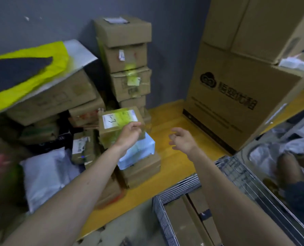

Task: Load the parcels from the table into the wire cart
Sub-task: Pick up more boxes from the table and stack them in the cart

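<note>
L. grip [130,133] touches labelled cardboard parcel [119,125] atop stack nr. table [174,157] mid; whether pinching, cannot tell. R. grip [182,138] spread, apart from parcel. Wire cart [176,192] at table's near edge.

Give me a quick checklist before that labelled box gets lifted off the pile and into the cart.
1. Left hand on the small labelled box: touching its near edge, but whether the fingers have closed on it: cannot tell.
2. Right hand ready to support: not ok, it hangs open in the air, apart from the box.
3. Box free to lift: ok, nothing lies on top of it.
4. What is beneath: it sits on a white-wrapped parcel atop a brown carton; stability: cannot tell.
5. Wire cart within reach and open on top: ok.
6. Room in the cart: cannot tell, cartons already lie inside.
</note>
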